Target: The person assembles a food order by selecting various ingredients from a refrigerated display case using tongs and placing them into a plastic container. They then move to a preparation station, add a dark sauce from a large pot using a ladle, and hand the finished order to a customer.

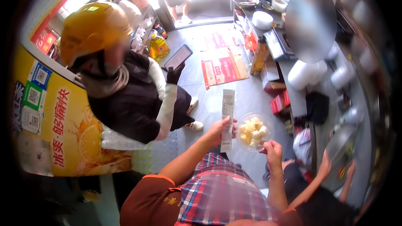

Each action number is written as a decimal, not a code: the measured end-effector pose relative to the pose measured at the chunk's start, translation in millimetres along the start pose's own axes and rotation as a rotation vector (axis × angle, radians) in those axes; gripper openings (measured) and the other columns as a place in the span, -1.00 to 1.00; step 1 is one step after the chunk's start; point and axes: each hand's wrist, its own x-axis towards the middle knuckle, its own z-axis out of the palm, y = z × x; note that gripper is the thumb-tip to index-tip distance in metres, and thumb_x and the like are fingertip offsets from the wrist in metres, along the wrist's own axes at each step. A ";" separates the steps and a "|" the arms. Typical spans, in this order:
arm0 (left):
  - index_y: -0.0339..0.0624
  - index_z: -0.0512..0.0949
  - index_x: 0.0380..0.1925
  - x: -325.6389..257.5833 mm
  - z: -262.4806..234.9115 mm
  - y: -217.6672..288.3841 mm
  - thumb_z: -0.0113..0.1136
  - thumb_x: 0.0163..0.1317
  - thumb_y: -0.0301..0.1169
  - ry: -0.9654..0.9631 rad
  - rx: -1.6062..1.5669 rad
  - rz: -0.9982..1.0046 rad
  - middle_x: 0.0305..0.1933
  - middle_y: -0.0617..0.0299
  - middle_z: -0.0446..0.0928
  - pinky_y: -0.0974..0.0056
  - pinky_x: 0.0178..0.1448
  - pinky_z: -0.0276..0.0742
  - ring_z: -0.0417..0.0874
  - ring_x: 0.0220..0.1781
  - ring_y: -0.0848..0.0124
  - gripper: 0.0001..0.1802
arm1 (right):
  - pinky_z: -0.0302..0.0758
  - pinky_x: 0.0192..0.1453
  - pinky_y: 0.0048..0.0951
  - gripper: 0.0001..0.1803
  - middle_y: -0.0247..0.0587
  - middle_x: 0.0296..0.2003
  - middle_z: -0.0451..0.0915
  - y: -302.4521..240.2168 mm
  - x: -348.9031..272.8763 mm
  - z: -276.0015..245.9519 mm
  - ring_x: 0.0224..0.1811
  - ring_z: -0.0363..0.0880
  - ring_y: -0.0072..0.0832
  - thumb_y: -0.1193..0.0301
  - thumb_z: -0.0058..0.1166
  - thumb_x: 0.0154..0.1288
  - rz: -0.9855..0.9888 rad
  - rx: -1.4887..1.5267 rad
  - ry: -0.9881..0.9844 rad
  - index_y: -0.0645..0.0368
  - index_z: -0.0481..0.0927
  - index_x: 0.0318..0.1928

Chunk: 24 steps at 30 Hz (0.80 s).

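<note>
I see my left hand (pixel 217 129) pinching a long white paper receipt (pixel 227 119), fingers closed on its lower half so it stands upright. My right hand (pixel 272 148) grips the rim of a clear round plastic container (pixel 254 132) of pale yellow food pieces, held in the air above the grey floor (pixel 247 96), just beside the receipt. A person in a yellow helmet (pixel 94 27) stands to the left, holding a phone (pixel 178 57).

Thin matt paper receipt (pixel 227 119), clear glossy plastic tub (pixel 254 131), glossy hard-shell yellow helmet (pixel 93 29), woven plaid cloth apron (pixel 217 192)
</note>
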 end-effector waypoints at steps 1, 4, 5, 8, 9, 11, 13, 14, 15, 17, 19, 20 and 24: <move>-0.18 0.47 0.17 30.5 7.4 21.2 0.02 0.59 0.00 -0.007 -0.045 0.020 -0.19 0.19 0.62 0.17 -0.07 0.69 0.68 -0.22 0.34 -0.52 | 0.63 -0.21 -0.48 -0.84 -0.41 -0.43 0.57 -16.5 36.2 -0.3 -0.40 0.57 -0.61 0.40 0.11 0.40 -0.036 -0.042 -0.033 0.21 0.61 -0.32; -0.14 0.52 0.08 131.5 29.0 95.2 0.00 0.60 -0.04 0.001 -0.121 0.092 -0.29 0.27 0.57 0.24 -0.27 0.60 0.59 -0.39 0.41 -0.60 | 0.66 -0.20 -0.44 -0.85 -0.42 -0.42 0.56 -59.3 118.4 5.8 -0.41 0.57 -0.60 0.38 0.13 0.40 -0.071 -0.121 -0.079 0.19 0.61 -0.30; -0.14 0.53 0.06 179.5 31.3 123.8 0.00 0.59 -0.05 -0.035 -0.124 0.140 -0.30 0.27 0.57 0.23 -0.29 0.60 0.59 -0.40 0.41 -0.61 | 0.66 -0.20 -0.43 -0.85 -0.42 -0.43 0.56 -82.9 146.0 19.4 -0.41 0.56 -0.59 0.38 0.13 0.40 -0.086 -0.118 -0.077 0.18 0.60 -0.30; -0.14 0.54 0.02 285.9 61.8 198.4 0.02 0.59 -0.06 -0.099 -0.153 0.202 -0.30 0.27 0.57 0.21 -0.33 0.59 0.60 -0.40 0.40 -0.62 | 0.68 -0.22 -0.41 -0.89 -0.42 -0.44 0.54 -108.3 227.1 10.0 -0.41 0.57 -0.57 0.39 0.17 0.40 -0.081 -0.024 -0.021 0.12 0.59 -0.29; -0.14 0.54 0.00 322.7 59.3 223.4 0.03 0.58 -0.03 -0.118 -0.133 0.274 -0.29 0.24 0.58 0.18 -0.33 0.61 0.61 -0.39 0.38 -0.61 | 0.68 -0.23 -0.41 -0.90 -0.41 -0.44 0.54 -120.8 248.2 19.1 -0.40 0.57 -0.57 0.40 0.17 0.40 -0.033 0.015 -0.008 0.11 0.59 -0.30; -0.15 0.55 0.00 366.0 82.4 264.4 0.04 0.57 -0.01 -0.010 -0.067 0.273 -0.27 0.23 0.58 0.17 -0.32 0.62 0.61 -0.39 0.38 -0.59 | 0.63 -0.36 -0.50 -0.86 -0.36 -0.46 0.60 -138.1 290.5 32.9 -0.51 0.63 -0.51 0.38 0.18 0.42 -0.023 0.102 0.030 0.17 0.61 -0.28; -0.18 0.56 0.00 389.8 94.3 306.9 0.06 0.55 0.02 0.021 0.024 0.226 -0.27 0.20 0.59 0.19 -0.31 0.63 0.61 -0.38 0.37 -0.55 | 0.64 -0.30 -0.51 -0.86 -0.32 -0.39 0.65 -163.1 334.0 39.4 -0.46 0.64 -0.55 0.39 0.17 0.42 -0.053 0.066 -0.027 0.21 0.62 -0.27; -0.18 0.54 0.00 394.9 90.5 325.5 0.04 0.57 0.00 0.025 0.023 0.183 -0.30 0.21 0.57 0.19 -0.32 0.62 0.61 -0.40 0.37 -0.56 | 0.64 -0.29 -0.51 -0.86 -0.31 -0.37 0.67 -176.5 354.5 49.0 -0.43 0.65 -0.56 0.40 0.17 0.42 -0.071 0.061 -0.034 0.22 0.63 -0.26; -0.18 0.53 0.00 399.6 82.2 346.3 0.02 0.58 -0.01 0.019 0.017 0.147 -0.33 0.22 0.55 0.20 -0.33 0.60 0.60 -0.41 0.37 -0.57 | 0.65 -0.23 -0.51 -0.84 -0.32 -0.35 0.67 -192.1 374.3 60.9 -0.38 0.66 -0.59 0.41 0.14 0.42 -0.018 0.056 -0.030 0.25 0.63 -0.27; -0.20 0.52 0.02 409.4 66.0 380.9 -0.03 0.61 -0.02 -0.002 0.046 0.100 -0.34 0.22 0.55 0.19 -0.30 0.61 0.61 -0.40 0.37 -0.56 | 0.64 -0.26 -0.49 -0.87 -0.30 -0.34 0.69 -200.7 417.8 74.4 -0.37 0.67 -0.57 0.43 0.14 0.40 -0.008 0.020 0.000 0.24 0.64 -0.21; -0.22 0.54 0.04 415.0 49.9 419.8 -0.07 0.63 -0.01 -0.005 0.071 0.093 -0.30 0.20 0.59 0.19 -0.23 0.65 0.64 -0.35 0.37 -0.53 | 0.62 -0.27 -0.48 -0.87 -0.30 -0.35 0.69 -207.3 468.4 91.3 -0.38 0.65 -0.58 0.43 0.14 0.39 -0.008 -0.034 -0.020 0.25 0.65 -0.20; -0.22 0.55 0.04 419.6 41.3 440.5 -0.08 0.64 -0.02 -0.002 0.053 0.091 -0.28 0.19 0.60 0.19 -0.19 0.66 0.66 -0.33 0.38 -0.53 | 0.61 -0.27 -0.49 -0.86 -0.32 -0.35 0.68 -208.7 500.6 102.8 -0.38 0.63 -0.59 0.43 0.15 0.38 -0.014 -0.071 -0.050 0.26 0.66 -0.21; -0.23 0.57 0.08 417.4 -7.4 503.3 -0.09 0.65 -0.04 0.178 -0.020 0.199 -0.24 0.21 0.64 0.25 -0.18 0.67 0.67 -0.28 0.43 -0.52 | 0.51 -0.31 -0.49 -0.81 -0.37 -0.44 0.64 -241.1 606.0 180.4 -0.44 0.56 -0.62 0.43 0.15 0.35 -0.031 -0.287 -0.188 0.30 0.68 -0.35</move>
